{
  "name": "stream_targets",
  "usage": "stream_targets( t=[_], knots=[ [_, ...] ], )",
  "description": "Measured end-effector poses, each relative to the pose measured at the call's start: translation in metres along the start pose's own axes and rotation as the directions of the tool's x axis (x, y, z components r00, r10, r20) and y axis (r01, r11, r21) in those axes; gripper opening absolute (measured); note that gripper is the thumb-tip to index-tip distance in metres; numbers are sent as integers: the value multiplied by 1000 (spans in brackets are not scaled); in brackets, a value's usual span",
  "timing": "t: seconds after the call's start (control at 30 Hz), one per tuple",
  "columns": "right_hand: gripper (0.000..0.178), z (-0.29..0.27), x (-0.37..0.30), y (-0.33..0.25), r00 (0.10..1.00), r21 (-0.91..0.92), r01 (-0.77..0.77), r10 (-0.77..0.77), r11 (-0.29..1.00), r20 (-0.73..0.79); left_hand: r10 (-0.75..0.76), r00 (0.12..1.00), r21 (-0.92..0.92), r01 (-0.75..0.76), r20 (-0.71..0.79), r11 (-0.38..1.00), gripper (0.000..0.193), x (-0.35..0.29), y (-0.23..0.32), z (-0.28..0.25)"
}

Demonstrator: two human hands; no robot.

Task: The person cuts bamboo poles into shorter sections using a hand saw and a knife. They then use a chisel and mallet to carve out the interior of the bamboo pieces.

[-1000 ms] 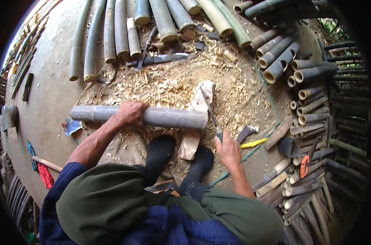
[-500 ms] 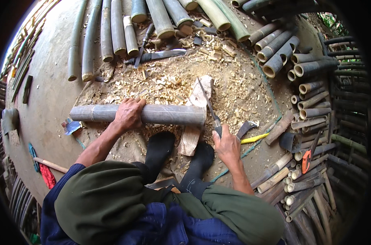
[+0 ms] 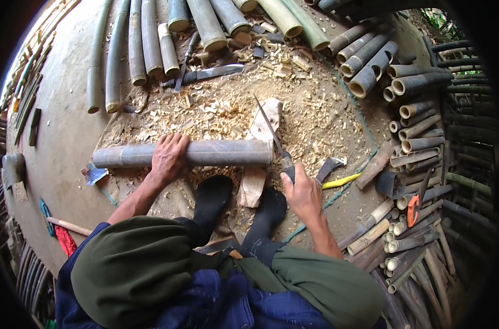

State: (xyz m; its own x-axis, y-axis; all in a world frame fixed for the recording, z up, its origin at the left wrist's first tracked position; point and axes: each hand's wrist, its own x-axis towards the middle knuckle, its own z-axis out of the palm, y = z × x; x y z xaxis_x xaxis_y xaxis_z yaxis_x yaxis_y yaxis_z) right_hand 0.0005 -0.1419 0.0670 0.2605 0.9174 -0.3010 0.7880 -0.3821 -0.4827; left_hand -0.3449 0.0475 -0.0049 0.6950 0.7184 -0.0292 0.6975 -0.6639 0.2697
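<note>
Two feet in black socks (image 3: 212, 197) are nearest, with a pale, rough wooden block (image 3: 252, 189) lying beside them on the brown earthen floor (image 3: 68, 137). The right hand (image 3: 304, 189) is closed around a dark-handled, narrow-bladed steel knife (image 3: 268, 122), its tip pointing away past the right end of a thick grey bamboo tube (image 3: 222, 153); whether blade and tube touch is unclear. The left hand (image 3: 170, 156) curls firmly over the tube, which lies crosswise, its right part over the block. The tube is already a short length, but its visible side shows no notch, so little work seems done there; the ends are hard to judge. Beyond, scattered pale shavings (image 3: 205, 118) suggest plenty of cutting. Farthest are a black-handled machete (image 3: 211, 73) and a row of uncarved grey-green bamboo poles (image 3: 150, 38).
</note>
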Motion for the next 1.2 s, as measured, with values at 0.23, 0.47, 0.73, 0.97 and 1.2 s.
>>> stream_targets(
  t=[0.23, 0.47, 0.73, 0.97, 1.2],
  knots=[
    [35, -8, -4, -25, 908, 80, 305, -265, 949, -324, 13, 985, 42, -6, -171, 999, 47, 1, 10, 6],
    [36, 5, -1, 2, 998, -20, 39, -40, 999, -46, 5, 977, 91, 14, -211, 996, 42, -13, 12, 10],
    [32, 6, 4, -15, 994, 6, 61, -60, 998, -91, -7, 954, 130, 48, -299, 990, 45, -9, 13, 21],
    [28, -20, -2, -16, 991, 122, 80, -66, 989, -120, -21, 943, 162, 79, -332, 984, 42, -16, 10, 27],
    [31, 19, 3, 1, 983, 50, 116, -107, 992, -151, -28, 945, 166, 86, -326, 982, 50, -20, 15, 28]
  ],
)
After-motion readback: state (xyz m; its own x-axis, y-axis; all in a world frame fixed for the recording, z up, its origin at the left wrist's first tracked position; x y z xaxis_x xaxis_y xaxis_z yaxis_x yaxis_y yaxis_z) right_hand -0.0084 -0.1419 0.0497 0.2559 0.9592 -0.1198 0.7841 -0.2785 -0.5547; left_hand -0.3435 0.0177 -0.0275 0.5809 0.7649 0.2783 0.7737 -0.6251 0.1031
